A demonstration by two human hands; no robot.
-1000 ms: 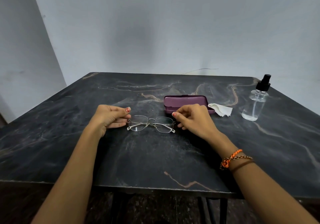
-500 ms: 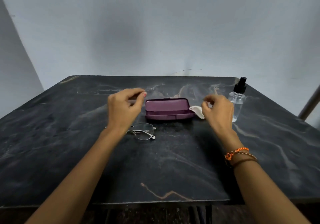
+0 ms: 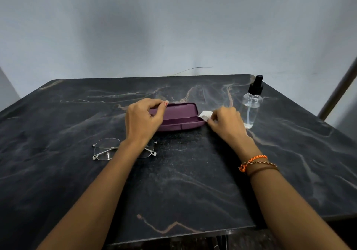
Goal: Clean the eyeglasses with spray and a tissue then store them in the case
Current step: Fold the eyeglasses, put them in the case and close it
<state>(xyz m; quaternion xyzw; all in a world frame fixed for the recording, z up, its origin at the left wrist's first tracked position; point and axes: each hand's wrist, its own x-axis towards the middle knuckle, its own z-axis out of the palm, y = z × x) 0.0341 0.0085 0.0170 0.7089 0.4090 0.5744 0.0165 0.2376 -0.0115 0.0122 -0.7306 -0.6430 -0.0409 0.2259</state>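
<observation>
The thin metal-framed eyeglasses (image 3: 105, 149) lie folded on the dark marble table (image 3: 183, 188), partly hidden under my left wrist. Behind them stands the purple glasses case (image 3: 181, 117) with its lid raised a little. My left hand (image 3: 144, 119) grips the case's left end, thumb and fingers on the lid's edge. My right hand (image 3: 226, 124) pinches the white tissue (image 3: 205, 113) just right of the case. A clear spray bottle (image 3: 252, 105) with a black nozzle stands upright to the right of that hand.
A pale wall rises behind the table's far edge. A metal pole (image 3: 338, 91) leans at the far right. The table's front edge runs across the bottom of the view.
Both hands left the eyeglasses and moved away from me. The left one took hold of the case, whose lid now stands slightly raised; the right one closed on the tissue.
</observation>
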